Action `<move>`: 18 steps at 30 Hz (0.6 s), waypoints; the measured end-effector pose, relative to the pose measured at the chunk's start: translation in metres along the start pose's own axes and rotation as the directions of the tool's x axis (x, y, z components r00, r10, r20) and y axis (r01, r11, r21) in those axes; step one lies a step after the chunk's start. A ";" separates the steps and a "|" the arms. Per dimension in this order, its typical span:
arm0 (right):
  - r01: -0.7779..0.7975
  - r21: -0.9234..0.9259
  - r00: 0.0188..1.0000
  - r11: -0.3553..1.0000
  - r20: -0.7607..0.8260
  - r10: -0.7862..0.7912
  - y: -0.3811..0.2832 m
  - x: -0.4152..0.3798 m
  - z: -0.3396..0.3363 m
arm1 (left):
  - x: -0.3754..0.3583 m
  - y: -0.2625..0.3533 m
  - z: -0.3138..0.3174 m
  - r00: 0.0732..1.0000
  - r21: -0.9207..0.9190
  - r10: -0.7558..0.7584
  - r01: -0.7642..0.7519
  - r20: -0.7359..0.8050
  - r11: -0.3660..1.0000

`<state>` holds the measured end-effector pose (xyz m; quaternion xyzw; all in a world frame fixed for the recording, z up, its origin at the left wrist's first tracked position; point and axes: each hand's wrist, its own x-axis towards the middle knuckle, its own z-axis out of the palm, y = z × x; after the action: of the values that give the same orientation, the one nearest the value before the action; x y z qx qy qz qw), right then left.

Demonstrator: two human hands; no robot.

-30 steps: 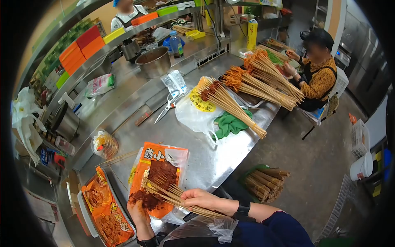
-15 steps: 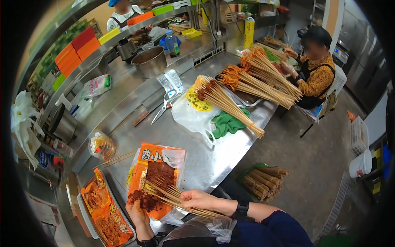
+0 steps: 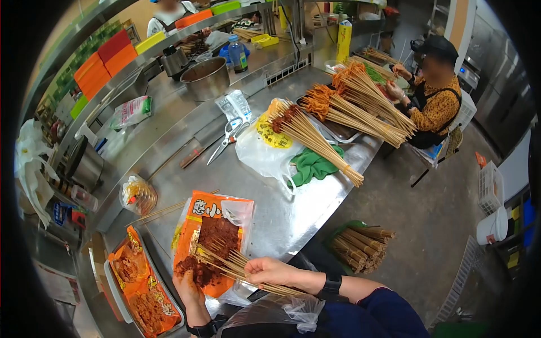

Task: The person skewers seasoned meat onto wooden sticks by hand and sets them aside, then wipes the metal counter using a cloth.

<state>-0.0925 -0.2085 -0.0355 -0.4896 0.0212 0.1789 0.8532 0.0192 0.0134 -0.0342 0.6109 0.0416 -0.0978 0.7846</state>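
We are gripping a fanned bunch of bamboo skewers (image 3: 234,268) in our right hand (image 3: 273,272), while our left hand (image 3: 190,289) is curling its fingers around a dark-red clump of food (image 3: 195,271) near their far ends. The clump is sitting over the opened orange packet (image 3: 192,232) on the steel table (image 3: 279,222); loaded skewers (image 3: 318,145) are lying across a white plastic bag (image 3: 252,156).

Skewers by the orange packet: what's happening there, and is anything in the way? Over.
Right hand gripping skewers. Left hand holding dark red food near their tips. Orange packet beneath; nothing seen blocking.
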 end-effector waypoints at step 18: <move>0.003 -0.025 1.000 1.000 0.006 -0.002 -0.003 0.000 0.003 | -0.008 0.013 0.009 1.000 -0.013 0.010 -0.010 0.021 1.000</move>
<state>-0.0920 -0.2071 -0.0317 -0.4997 0.0155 0.1796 0.8472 0.0134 0.0089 -0.0186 0.6048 0.0311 -0.1000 0.7895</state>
